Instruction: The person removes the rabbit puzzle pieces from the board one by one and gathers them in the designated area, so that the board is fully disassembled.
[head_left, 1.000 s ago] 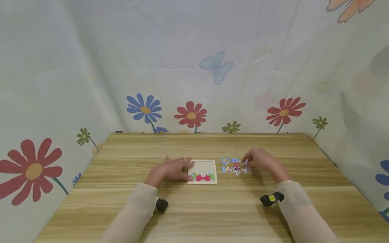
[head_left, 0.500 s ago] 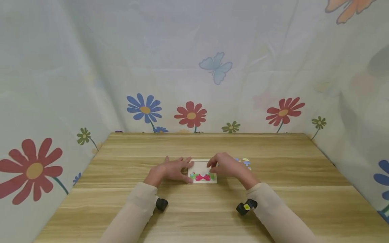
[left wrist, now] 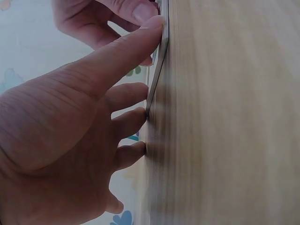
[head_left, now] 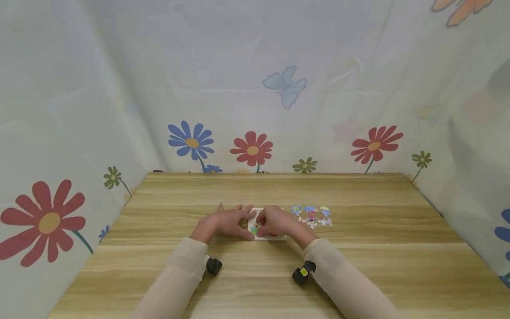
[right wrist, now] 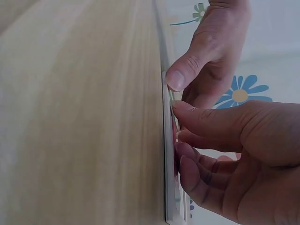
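Note:
A square jigsaw tray (head_left: 275, 238) with a pale rim lies flat on the table, mostly covered by my hands in the head view. My left hand (head_left: 225, 221) rests at its left side, fingers spread and fairly straight; in the left wrist view the thumb (left wrist: 151, 30) presses on the tray's edge. Over the tray, my right hand (head_left: 276, 221) bends down with thumb and fingers pinching a small puzzle piece (head_left: 257, 224), which the fingertips largely hide. Green and red printed parts show beneath the right fingers in the right wrist view.
Several loose puzzle pieces (head_left: 311, 220), blue with bits of an animal picture, lie right of the tray in rough rows. The wood-grain table (head_left: 255, 274) ends at a flower-printed cloth backdrop (head_left: 223, 88). Each wrist bears a black camera (head_left: 301, 274).
My right hand has left the loose pieces and moved left over the tray with a puzzle piece, reaching the tray's left part. The left hand has stayed at the tray's side.

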Demonstrator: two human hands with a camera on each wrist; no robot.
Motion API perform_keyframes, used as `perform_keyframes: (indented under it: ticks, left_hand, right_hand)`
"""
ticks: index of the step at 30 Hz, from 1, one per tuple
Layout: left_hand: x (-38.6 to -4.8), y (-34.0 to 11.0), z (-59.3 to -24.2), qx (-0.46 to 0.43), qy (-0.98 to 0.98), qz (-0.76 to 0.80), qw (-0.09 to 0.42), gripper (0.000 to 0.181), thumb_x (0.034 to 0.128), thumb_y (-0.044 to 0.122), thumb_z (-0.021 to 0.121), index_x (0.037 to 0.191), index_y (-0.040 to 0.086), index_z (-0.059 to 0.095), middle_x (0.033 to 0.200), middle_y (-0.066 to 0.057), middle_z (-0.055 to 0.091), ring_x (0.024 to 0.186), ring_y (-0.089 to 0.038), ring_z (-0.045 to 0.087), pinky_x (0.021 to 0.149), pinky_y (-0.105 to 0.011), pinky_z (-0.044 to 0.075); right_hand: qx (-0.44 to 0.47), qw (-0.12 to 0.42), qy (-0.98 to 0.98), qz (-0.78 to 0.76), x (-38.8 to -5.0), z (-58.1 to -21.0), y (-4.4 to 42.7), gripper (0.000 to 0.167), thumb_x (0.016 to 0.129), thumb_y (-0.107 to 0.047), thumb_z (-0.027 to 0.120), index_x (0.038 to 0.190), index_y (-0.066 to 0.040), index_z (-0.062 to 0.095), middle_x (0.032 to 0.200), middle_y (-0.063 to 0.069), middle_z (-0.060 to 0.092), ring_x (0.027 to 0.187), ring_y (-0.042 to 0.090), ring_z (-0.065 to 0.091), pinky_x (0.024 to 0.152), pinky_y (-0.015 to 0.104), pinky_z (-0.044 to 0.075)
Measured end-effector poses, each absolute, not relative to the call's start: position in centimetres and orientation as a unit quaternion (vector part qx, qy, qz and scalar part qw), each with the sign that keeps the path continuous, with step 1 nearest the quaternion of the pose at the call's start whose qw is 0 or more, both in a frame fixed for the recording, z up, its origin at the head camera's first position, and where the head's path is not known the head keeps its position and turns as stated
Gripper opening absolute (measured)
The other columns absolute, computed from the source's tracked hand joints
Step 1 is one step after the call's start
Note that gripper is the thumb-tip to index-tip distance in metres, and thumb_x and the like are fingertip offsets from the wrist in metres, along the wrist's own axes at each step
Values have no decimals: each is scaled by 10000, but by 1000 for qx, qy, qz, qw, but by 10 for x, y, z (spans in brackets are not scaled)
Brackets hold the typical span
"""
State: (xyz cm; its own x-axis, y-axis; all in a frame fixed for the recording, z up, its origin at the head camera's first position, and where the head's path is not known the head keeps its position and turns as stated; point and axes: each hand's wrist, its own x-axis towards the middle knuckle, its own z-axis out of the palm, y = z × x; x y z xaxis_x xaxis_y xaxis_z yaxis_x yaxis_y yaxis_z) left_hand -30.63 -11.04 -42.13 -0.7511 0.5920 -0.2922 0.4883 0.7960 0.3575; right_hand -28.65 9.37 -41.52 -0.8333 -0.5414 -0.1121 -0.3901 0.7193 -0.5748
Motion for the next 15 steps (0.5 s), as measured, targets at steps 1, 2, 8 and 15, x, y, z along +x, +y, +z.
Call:
perform_keyframes:
  ticks: [1, 2, 8, 15]
  left_hand:
    - [-307, -110, -421, 292, 927, 128, 197, 869, 866, 598, 695, 1572, 231, 348, 1665, 10, 159, 1519, -320, 117, 1065, -765, -79]
    - [-308, -110, -422, 293, 928, 124, 196, 873, 863, 608, 691, 1573, 237, 346, 1665, 13, 160, 1519, -316, 120, 1065, -767, -74]
    - [-309, -111, -423, 296, 926, 130, 195, 892, 842, 614, 711, 1569, 237, 357, 1664, 20, 161, 1521, -312, 109, 1065, -768, -72]
    - [-307, -110, -422, 290, 928, 132, 196, 896, 837, 610, 721, 1566, 229, 365, 1660, 12, 179, 1520, -317, 114, 1069, -765, -68]
  right_hand:
    - [-257, 135, 916, -276, -287, -416, 93, 260, 836, -122, 822, 1050, 5, 743, 876, 32, 678, 677, 117, 583, 667, 290, 510]
    - [-261, 132, 916, -276, -287, -416, 93, 241, 833, -113, 822, 1031, -1, 744, 863, 36, 676, 664, 121, 584, 654, 290, 508]
    - [-281, 113, 914, -269, -288, -418, 90, 173, 813, -55, 822, 946, -8, 722, 846, 55, 653, 757, 164, 567, 725, 346, 501]
    - [-265, 106, 916, -283, -285, -418, 88, 263, 770, -13, 841, 959, -14, 658, 891, 67, 637, 816, 173, 571, 777, 368, 509]
